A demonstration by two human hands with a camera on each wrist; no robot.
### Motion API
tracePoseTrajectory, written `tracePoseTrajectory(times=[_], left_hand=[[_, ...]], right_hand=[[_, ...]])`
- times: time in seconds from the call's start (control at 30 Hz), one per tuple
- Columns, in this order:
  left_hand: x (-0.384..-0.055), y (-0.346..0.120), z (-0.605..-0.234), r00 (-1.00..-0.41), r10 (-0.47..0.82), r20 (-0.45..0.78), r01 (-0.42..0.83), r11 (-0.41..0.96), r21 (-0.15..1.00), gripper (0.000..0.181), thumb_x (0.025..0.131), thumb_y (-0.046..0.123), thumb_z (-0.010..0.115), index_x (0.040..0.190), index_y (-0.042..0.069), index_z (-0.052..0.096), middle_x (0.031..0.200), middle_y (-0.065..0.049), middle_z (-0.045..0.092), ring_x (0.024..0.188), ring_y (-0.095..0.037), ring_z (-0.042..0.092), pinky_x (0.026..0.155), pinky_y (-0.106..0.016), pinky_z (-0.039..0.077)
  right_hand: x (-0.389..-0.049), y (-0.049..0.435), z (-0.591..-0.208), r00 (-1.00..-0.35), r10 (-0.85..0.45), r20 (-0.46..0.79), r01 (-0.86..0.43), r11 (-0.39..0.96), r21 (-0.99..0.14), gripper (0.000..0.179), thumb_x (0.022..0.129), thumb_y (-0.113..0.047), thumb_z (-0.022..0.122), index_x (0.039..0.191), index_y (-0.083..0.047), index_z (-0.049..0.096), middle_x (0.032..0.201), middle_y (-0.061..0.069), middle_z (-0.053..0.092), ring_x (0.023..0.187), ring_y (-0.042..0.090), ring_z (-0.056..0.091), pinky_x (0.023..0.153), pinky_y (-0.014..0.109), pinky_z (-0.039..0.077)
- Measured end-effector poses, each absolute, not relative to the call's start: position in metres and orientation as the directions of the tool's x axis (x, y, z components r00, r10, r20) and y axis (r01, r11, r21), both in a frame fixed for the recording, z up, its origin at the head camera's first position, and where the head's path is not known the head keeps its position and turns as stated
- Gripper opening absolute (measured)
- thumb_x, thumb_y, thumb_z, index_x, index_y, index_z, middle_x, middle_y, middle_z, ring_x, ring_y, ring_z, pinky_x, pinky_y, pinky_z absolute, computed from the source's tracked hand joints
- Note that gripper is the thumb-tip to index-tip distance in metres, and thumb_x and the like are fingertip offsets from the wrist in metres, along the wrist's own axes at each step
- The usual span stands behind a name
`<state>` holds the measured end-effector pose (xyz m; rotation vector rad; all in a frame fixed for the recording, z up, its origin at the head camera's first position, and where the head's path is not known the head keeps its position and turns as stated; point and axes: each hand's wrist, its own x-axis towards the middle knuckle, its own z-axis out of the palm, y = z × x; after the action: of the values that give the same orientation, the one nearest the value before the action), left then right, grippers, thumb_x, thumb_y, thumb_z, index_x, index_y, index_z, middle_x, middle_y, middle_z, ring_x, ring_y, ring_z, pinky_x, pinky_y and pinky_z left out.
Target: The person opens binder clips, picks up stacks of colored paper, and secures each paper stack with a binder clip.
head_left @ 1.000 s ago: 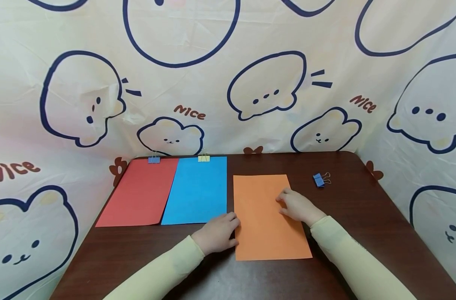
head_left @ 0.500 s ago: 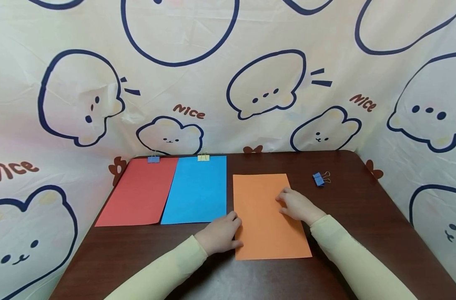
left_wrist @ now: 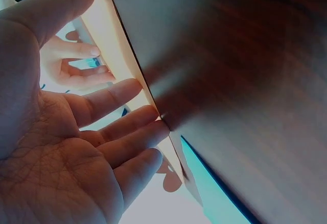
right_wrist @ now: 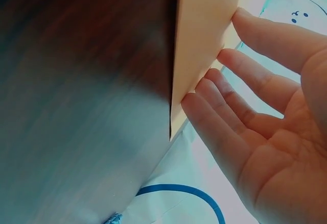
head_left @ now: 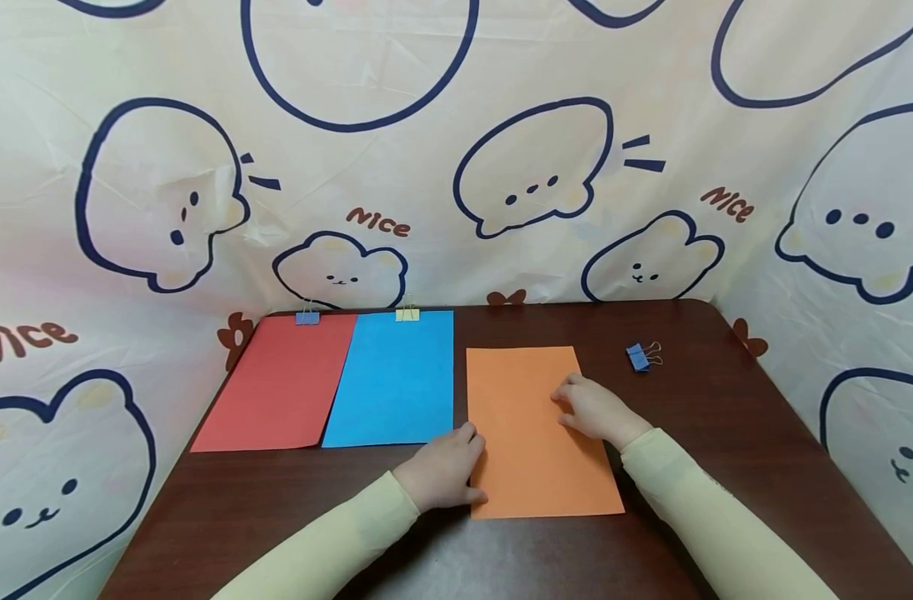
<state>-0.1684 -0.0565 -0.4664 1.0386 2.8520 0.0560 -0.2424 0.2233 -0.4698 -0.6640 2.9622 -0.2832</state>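
Observation:
A sheet of orange paper [head_left: 531, 458] lies flat on the dark wooden table. At its left edge is my left hand [head_left: 441, 468], thumb and fingertips touching the paper's margin. My right hand [head_left: 597, 410] rests its fingertips on the sheet's right part, with the palm off to the side. In the left wrist view the left fingers [left_wrist: 127, 147] reach loosely to the paper's edge. The right wrist view shows the right fingers [right_wrist: 204, 114] slightly bent, their tips against the orange paper [right_wrist: 204, 25]. Neither hand grips anything.
Left of the orange sheet lie a blue sheet [head_left: 396, 375] and a red sheet [head_left: 276, 383]. A yellow binder clip [head_left: 407, 315] and a blue binder clip [head_left: 307, 319] sit on their top edges. Another blue binder clip [head_left: 639, 358] lies right. A printed curtain [head_left: 426, 183] surrounds the table.
My left hand has shifted slightly right, its thumb and fingertips moving onto the orange sheet's left edge. My right hand and the papers have stayed in place.

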Motion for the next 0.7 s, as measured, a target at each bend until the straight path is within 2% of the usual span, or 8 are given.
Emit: tracePoseTrajectory(times=[0.33,0.57,0.7], left_hand=[[-0.1667,-0.0573,-0.4653,-0.769,0.632,-0.097,0.625,0.775,0.092,0.063,0.083,0.053,0.084,0.120,0.007,0.061,0.109,-0.005,0.055,0.076,-0.009,0.048,0.074,-0.022,0.051],[-0.1667,-0.0574,-0.4662,-0.770,0.632,-0.094,0.625,0.775,0.089,0.064,0.082,0.053,0.084,0.120,0.007,0.062,0.108,-0.005,0.055,0.076,-0.009,0.047,0.074,-0.022,0.051],[-0.1669,-0.0573,-0.4677,-0.768,0.634,-0.091,0.628,0.773,0.088,0.064,0.082,0.053,0.084,0.120,0.007,0.062,0.108,-0.005,0.055,0.076,-0.009,0.048,0.074,-0.022,0.050]], right_hand=[[-0.2405,0.2249,-0.4679,-0.895,-0.443,-0.055,-0.423,0.881,-0.213,0.032,0.091,-0.016,0.079,0.120,-0.003,0.074,0.122,0.015,0.066,0.115,0.032,0.064,0.102,0.047,0.052],[-0.2372,0.2284,-0.4674,-0.900,-0.426,-0.093,-0.388,0.879,-0.276,0.032,0.093,-0.015,0.078,0.122,-0.005,0.073,0.124,0.013,0.064,0.116,0.031,0.063,0.103,0.048,0.051],[-0.2358,0.2329,-0.4658,-0.901,-0.428,-0.071,-0.385,0.865,-0.322,0.028,0.094,-0.015,0.076,0.120,-0.005,0.073,0.121,0.012,0.066,0.113,0.030,0.064,0.101,0.048,0.053]])
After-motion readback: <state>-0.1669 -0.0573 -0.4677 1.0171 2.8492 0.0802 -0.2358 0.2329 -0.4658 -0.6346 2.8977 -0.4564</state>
